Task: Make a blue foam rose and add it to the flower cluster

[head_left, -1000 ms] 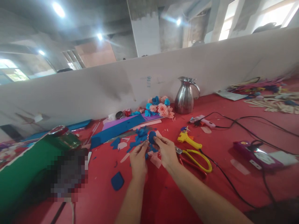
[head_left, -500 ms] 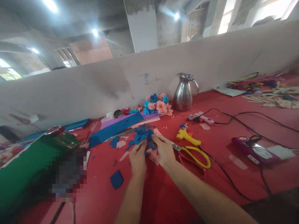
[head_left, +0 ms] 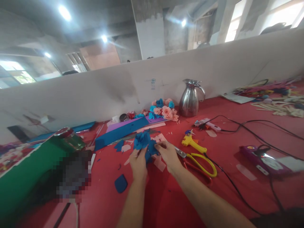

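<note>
Pinching the flower (head_left: 142,140) in my left hand (head_left: 138,163), seemingly mid-assembly, I can't tell if my narrowed right hand (head_left: 168,155) grips the paper (head_left: 152,148) alongside; the next move likely needs gentleness.

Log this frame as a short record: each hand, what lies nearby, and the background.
Left hand: holds a blue paper flower
Right hand: pinches a darker blue paper piece beside the flower
Loose petal: dark blue paper petal on the red tabletop, nearer the left forearm
Tools on the right: red-and-yellow-handled scissors, yellow glue gun
Power: purple power strip, far right
Back: pink-and-blue paper flowers beside a metal jug
</note>
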Demonstrator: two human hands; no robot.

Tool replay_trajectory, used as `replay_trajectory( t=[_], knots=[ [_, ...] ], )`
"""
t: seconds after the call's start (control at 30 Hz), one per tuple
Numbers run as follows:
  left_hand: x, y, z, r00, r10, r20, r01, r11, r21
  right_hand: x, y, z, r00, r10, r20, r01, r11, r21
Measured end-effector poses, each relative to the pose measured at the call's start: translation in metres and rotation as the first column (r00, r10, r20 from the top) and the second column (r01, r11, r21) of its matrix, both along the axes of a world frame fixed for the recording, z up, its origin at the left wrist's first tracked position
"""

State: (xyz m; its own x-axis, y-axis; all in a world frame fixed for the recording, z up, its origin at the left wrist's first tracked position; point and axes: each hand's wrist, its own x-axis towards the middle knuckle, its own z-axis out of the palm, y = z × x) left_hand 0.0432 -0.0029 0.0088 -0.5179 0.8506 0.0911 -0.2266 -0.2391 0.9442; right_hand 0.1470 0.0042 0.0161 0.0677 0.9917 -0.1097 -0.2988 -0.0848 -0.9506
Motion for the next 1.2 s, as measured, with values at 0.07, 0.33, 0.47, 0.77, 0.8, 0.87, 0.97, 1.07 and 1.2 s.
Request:
replay_trajectory(
  t=[0.07, 0.33, 0.47, 0.77, 0.8, 0.87, 0.97, 1.07, 1.2],
  knots=[
    [-0.004, 0.002, 0.003, 0.999, 0.024, 0.047, -0.023, 1.0, -0.014, 0.003, 0.0, -0.007, 0.928, 0.049, 0.37, -0.083, 0.994, 0.075],
    [-0.004, 0.005, 0.006, 0.944, -0.125, 0.304, 0.169, 0.978, -0.123, 0.001, 0.004, -0.011, 0.821, -0.096, 0.563, -0.124, 0.932, 0.34],
    [0.001, 0.002, 0.003, 0.906, -0.236, 0.352, 0.292, 0.949, -0.116, -0.002, 0.006, -0.007, 0.918, -0.016, 0.395, -0.113, 0.948, 0.299],
    [0.009, -0.002, -0.002, 0.905, -0.336, 0.262, 0.37, 0.924, -0.092, 0.0, 0.004, -0.004, 0.949, -0.105, 0.296, 0.005, 0.947, 0.32],
    [0.01, -0.002, -0.001, 0.908, -0.332, 0.258, 0.366, 0.925, -0.098, 0.0, 0.004, -0.004, 0.95, -0.11, 0.292, 0.012, 0.948, 0.318],
    [0.01, -0.003, 0.002, 0.915, -0.319, 0.246, 0.354, 0.928, -0.115, 0.0, 0.004, -0.004, 0.949, -0.125, 0.289, 0.025, 0.945, 0.327],
    [0.011, -0.004, 0.005, 0.931, -0.286, 0.226, 0.318, 0.94, -0.123, 0.0, 0.002, -0.004, 0.941, -0.134, 0.312, 0.014, 0.933, 0.359],
    [0.01, -0.004, 0.005, 0.94, -0.272, 0.205, 0.295, 0.951, -0.091, -0.001, 0.0, -0.003, 0.931, -0.138, 0.338, 0.009, 0.934, 0.358],
    [0.011, -0.005, 0.002, 0.949, -0.281, 0.144, 0.292, 0.954, -0.064, -0.002, 0.001, -0.004, 0.932, -0.15, 0.33, 0.031, 0.94, 0.339]
  ],
)
